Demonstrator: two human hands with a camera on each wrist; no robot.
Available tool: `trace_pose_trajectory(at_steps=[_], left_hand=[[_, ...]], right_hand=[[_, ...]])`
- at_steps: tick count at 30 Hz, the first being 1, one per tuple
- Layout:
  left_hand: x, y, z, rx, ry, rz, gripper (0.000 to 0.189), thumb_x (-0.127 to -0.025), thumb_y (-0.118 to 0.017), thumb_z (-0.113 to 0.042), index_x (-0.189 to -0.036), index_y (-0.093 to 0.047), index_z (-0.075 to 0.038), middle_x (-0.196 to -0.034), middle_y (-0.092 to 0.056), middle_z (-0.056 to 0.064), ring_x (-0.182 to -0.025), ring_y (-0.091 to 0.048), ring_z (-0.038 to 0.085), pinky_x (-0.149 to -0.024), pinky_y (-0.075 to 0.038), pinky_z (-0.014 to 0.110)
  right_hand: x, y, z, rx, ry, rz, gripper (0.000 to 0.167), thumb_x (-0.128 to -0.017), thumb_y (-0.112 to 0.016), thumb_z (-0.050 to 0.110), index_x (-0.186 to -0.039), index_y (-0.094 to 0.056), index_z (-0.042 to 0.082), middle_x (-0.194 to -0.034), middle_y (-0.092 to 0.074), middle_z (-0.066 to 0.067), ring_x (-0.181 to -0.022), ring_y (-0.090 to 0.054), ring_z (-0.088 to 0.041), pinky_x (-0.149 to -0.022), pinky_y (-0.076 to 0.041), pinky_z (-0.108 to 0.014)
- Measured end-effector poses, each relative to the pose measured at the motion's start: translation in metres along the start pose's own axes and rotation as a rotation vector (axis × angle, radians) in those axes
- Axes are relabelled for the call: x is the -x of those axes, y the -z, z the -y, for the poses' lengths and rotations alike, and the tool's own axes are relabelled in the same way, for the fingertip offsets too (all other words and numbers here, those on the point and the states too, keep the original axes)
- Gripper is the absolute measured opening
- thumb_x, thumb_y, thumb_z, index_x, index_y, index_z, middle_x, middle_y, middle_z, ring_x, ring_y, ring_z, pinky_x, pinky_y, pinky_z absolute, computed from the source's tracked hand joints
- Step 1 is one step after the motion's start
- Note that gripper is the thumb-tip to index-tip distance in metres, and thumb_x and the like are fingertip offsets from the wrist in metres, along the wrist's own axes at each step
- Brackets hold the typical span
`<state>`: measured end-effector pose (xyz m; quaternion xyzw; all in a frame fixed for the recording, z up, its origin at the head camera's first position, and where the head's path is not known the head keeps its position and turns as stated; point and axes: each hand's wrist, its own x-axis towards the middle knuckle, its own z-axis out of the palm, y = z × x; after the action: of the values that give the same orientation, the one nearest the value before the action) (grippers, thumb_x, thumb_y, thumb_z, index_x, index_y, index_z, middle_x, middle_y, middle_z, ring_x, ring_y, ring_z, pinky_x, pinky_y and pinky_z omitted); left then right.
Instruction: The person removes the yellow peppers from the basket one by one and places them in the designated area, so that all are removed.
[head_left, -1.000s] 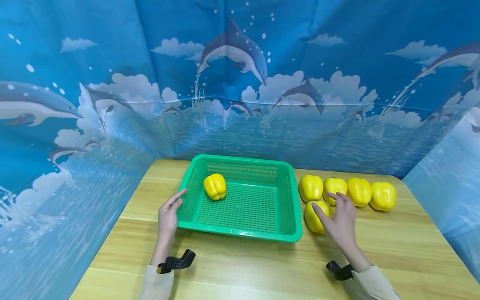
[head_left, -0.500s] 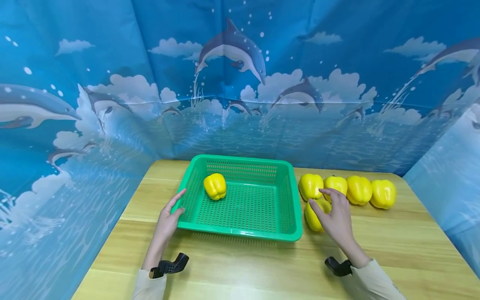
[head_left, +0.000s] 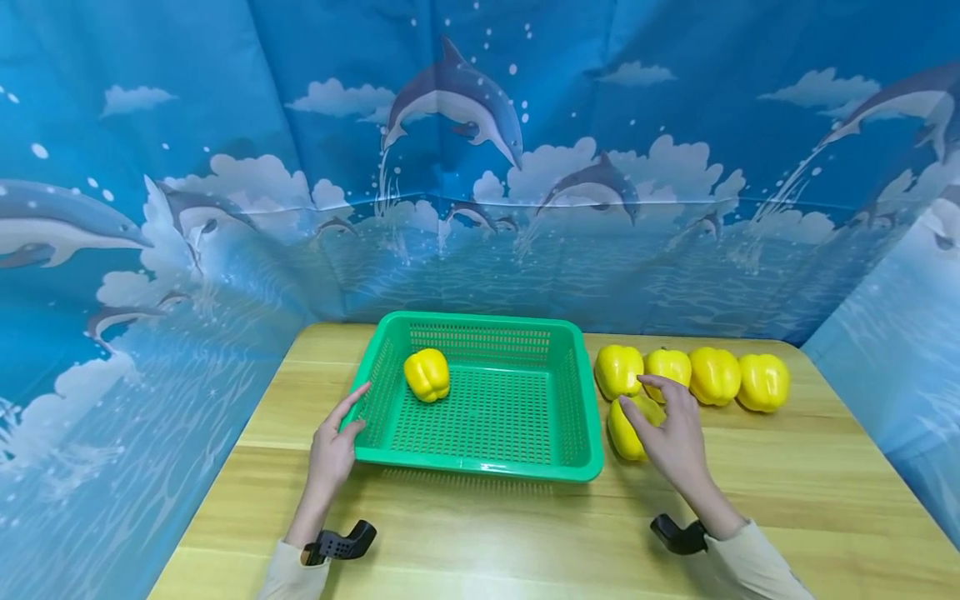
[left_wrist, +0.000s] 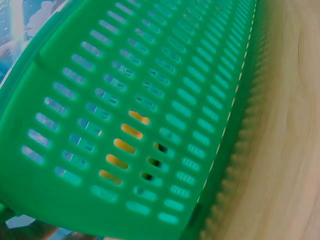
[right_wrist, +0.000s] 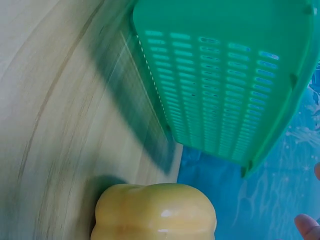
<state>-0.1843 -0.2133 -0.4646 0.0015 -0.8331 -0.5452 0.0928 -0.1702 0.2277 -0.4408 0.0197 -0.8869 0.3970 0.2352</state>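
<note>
My left hand (head_left: 332, 450) is at the left rim of a green plastic basket (head_left: 480, 467), thumb and index finger spread; whether it bears on the rim is unclear. A single yellow bell pepper (head_left: 427, 375) lies inside, toward the basket's left. To the right of the basket, my right hand (head_left: 675, 437) hovers over the nearest yellow bell pepper (head_left: 625, 435), thumb and fingers spread apart. In the right wrist view a fingertip (right_wrist: 307, 225) shows at the edge, apart from that pepper (right_wrist: 155, 212). The hand partly covers the pepper in the head view.
Behind the right hand, several more yellow peppers line up along the table's back, from the one beside the basket (head_left: 619, 372) to the rightmost (head_left: 763, 383). The wooden table (head_left: 495, 542) meets a blue dolphin-print curtain (head_left: 450, 258). Both wrists carry black camera mounts.
My left thumb has spread from the index finger, and the left forearm has shifted left. My right hand moved slightly left early on, then held nearly still. The peppers stayed in place.
</note>
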Motion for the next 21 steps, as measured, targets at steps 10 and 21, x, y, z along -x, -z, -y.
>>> trace_pose_trajectory(at_steps=[10, 21], left_hand=[[0.005, 0.000, -0.012, 0.079, -0.002, 0.004, 0.047, -0.097, -0.045, 0.000, -0.141, -0.048, -0.017, -0.148, -0.037, 0.009, -0.034, -0.024, 0.002, -0.036, -0.025, 0.021], [0.016, 0.003, -0.041, 0.063, 0.005, 0.000, 0.047, -0.096, -0.043, 0.004, -0.141, -0.047, -0.007, -0.146, -0.037, 0.015, -0.034, -0.025, 0.005, -0.038, -0.025, 0.019]], right_hand=[[-0.002, 0.003, 0.004, 0.020, 0.003, 0.028, 0.045, -0.092, -0.063, 0.026, -0.125, -0.053, -0.002, -0.119, -0.053, -0.021, -0.104, -0.048, -0.035, -0.074, -0.036, -0.043], [-0.014, 0.003, 0.020, -0.008, 0.050, 0.077, 0.045, -0.094, -0.061, 0.027, -0.127, -0.051, -0.001, -0.120, -0.057, -0.017, -0.104, -0.054, -0.034, -0.078, -0.042, -0.049]])
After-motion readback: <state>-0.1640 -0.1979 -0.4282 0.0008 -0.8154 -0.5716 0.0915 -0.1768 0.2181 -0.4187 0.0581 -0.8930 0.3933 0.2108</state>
